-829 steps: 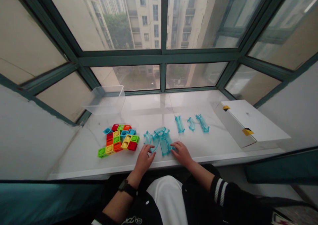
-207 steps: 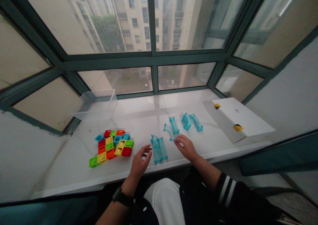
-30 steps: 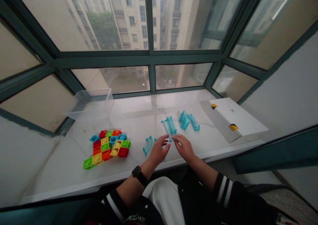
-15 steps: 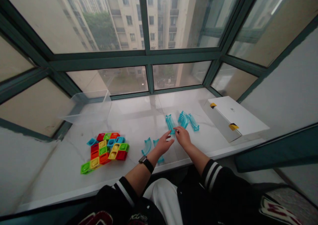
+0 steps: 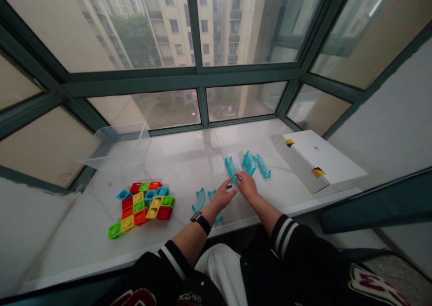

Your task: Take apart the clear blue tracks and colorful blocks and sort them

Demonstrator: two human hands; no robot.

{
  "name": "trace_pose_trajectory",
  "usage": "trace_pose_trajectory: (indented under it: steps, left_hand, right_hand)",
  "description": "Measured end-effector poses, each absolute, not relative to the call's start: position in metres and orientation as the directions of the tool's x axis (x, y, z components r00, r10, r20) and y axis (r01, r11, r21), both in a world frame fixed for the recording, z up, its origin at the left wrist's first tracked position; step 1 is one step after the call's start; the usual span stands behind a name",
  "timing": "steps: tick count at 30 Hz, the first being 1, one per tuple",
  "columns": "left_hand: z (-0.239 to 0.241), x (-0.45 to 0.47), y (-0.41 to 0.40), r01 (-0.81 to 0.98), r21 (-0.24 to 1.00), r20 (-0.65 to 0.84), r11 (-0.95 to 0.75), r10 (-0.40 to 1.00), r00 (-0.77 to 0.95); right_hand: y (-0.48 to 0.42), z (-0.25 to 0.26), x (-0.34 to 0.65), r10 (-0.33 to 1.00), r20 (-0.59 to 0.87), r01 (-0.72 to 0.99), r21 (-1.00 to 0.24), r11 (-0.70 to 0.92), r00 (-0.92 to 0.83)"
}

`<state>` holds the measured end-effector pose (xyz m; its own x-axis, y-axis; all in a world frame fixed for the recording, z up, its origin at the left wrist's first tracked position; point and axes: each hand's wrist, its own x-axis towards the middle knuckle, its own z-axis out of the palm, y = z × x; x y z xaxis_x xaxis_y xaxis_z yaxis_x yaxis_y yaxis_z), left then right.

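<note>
A clear blue toy track piece [image 5: 231, 168] lies on the white sill in front of me. My right hand [image 5: 246, 184] has its fingers closed at the near end of this piece, which they partly cover. Beside it my left hand [image 5: 224, 194] has thumb and fingers apart, the fingertips close to the same end. Just beyond, to the right, lie a ribbed curved blue track piece [image 5: 249, 163] and a straight one [image 5: 263, 166]. A curved blue piece [image 5: 200, 200] rests left of my left wrist; another blue piece [image 5: 218, 218] is partly hidden under that forearm.
Red, green, yellow, orange and blue blocks [image 5: 139, 207] sit grouped on the left of the sill [image 5: 189, 157]. Behind them stands a clear plastic bin [image 5: 118, 155]. A white box [image 5: 324, 157] with yellow-black tabs is at the right. Green-framed windows [image 5: 182, 77] close off the back.
Both hands stay almost in place at the near end of the track piece. The view has shifted very slightly; nothing else has visibly moved.
</note>
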<state>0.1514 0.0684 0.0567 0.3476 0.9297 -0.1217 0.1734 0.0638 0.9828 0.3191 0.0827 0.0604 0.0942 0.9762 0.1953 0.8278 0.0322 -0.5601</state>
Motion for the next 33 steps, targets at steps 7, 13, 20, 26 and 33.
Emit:
trace_pose_trajectory:
  steps: [7, 13, 20, 26, 33]
  left_hand:
    - [0.056, 0.152, 0.069, 0.171, 0.982, -0.133, 0.077, 0.927, 0.349]
    - [0.057, 0.151, 0.067, 0.18, 0.98, -0.145, 0.088, 0.93, 0.338]
    - [0.057, 0.153, 0.066, 0.18, 0.98, -0.148, 0.09, 0.927, 0.345]
    - [0.056, 0.154, 0.066, 0.178, 0.978, -0.165, 0.107, 0.922, 0.35]
    - [0.056, 0.156, 0.066, 0.187, 0.976, -0.166, 0.109, 0.932, 0.321]
  right_hand:
    - [0.08, 0.068, 0.317, 0.984, 0.15, 0.847, -0.531, -0.003, 0.098]
    - [0.074, 0.069, 0.317, 0.988, 0.139, 0.867, -0.498, 0.007, 0.072]
    - [0.058, 0.064, 0.314, 0.985, 0.115, 0.855, -0.516, -0.051, 0.129]
    - [0.058, 0.064, 0.314, 0.986, 0.099, 0.866, -0.496, -0.069, 0.136]
    - [0.058, 0.064, 0.315, 0.985, 0.089, 0.862, -0.501, -0.081, 0.144]
